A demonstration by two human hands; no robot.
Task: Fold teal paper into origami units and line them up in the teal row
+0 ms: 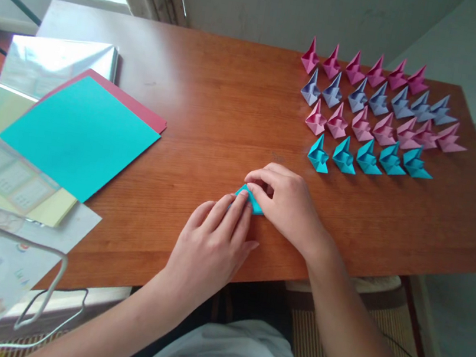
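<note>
While two hands met over it, a folded teal paper [255,207] lay on the table [212,109].
In the head view, the left hand [213,237] was loosely open, its fingers stretched forward and their tips on the paper's near left part, pinning it to the wood; the right hand [286,200] was half curled, thumb and forefinger close together at the far tip, though whether they pinched it could not be told. The paper thus sat just ahead of the left fingertips and under the right thumb. Its peak pointed away from the person, one corner towards the right; fingers hid too much to tell its long axis. Teal figures [369,157] stood beyond the right hand.
</note>
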